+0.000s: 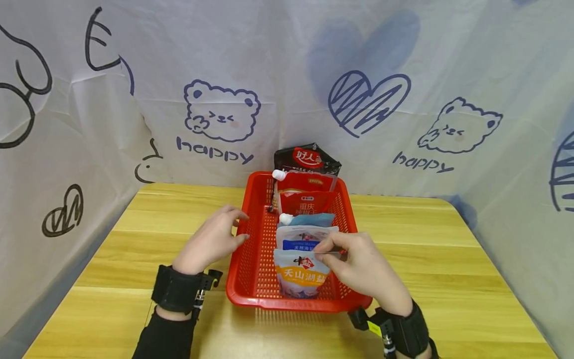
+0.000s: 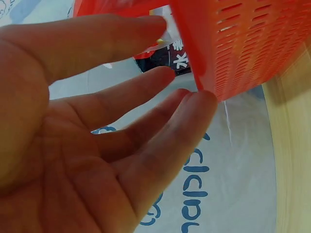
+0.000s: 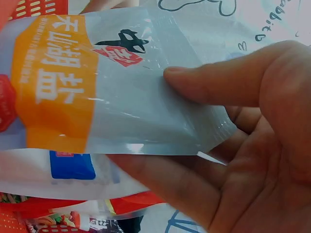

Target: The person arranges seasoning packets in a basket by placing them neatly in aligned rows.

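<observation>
A red plastic basket (image 1: 256, 239) holds a row of food pouches. My right hand (image 1: 365, 269) pinches the top edge of the front salt bag (image 1: 301, 274), which has an orange band; in the right wrist view the thumb (image 3: 194, 87) lies across its front and the fingers are behind. Just behind that bag stands a white bag with a blue label (image 1: 291, 244). My left hand (image 1: 212, 239) is beside the basket's left rim, fingers loosely spread with nothing in them; in the left wrist view its fingertips (image 2: 201, 99) are right at the basket wall.
Farther back in the basket are a blue pouch with a white cap (image 1: 309, 219), red pouches (image 1: 309, 199) and a black packet (image 1: 329, 164). Under it is a wooden table (image 1: 426, 249). A white cloth (image 1: 287, 65) with drawings hangs behind and at the sides.
</observation>
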A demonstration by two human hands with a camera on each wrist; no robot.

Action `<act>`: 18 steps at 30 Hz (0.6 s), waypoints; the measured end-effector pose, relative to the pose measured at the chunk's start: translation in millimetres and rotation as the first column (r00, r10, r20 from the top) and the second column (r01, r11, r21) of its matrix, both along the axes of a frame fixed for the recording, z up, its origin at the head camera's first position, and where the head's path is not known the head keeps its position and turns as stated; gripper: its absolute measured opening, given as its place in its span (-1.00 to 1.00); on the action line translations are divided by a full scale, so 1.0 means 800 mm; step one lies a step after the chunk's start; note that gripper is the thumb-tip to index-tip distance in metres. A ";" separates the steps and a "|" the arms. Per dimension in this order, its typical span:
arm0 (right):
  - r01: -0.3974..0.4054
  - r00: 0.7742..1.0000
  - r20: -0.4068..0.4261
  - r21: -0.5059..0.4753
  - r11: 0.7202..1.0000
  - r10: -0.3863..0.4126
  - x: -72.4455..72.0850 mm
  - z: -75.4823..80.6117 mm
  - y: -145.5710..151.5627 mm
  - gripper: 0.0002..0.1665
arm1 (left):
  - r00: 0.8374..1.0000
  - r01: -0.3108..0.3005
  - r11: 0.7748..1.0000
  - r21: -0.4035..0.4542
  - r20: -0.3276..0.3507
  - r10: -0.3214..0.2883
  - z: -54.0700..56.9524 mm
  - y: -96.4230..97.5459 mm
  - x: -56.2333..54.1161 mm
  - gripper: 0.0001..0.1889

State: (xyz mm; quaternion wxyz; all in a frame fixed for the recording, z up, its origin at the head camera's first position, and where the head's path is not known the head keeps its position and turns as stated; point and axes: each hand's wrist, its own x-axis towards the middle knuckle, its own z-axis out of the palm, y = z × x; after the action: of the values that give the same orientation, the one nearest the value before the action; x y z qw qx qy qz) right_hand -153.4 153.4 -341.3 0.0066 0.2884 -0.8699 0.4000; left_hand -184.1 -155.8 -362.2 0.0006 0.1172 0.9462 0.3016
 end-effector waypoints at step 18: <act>0.050 0.999 -0.004 -0.192 0.980 -0.052 0.003 -0.005 0.019 -0.79 | 0.997 -0.041 0.998 0.044 -0.071 0.044 -0.021 -0.008 0.004 -0.57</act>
State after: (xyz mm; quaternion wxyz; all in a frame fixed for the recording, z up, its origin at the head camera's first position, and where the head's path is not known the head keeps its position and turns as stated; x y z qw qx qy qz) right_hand -151.3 168.4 -345.6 0.0484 0.2657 -0.8344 0.4804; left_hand -180.6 -162.0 -378.8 -0.0422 0.1078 0.9413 0.3173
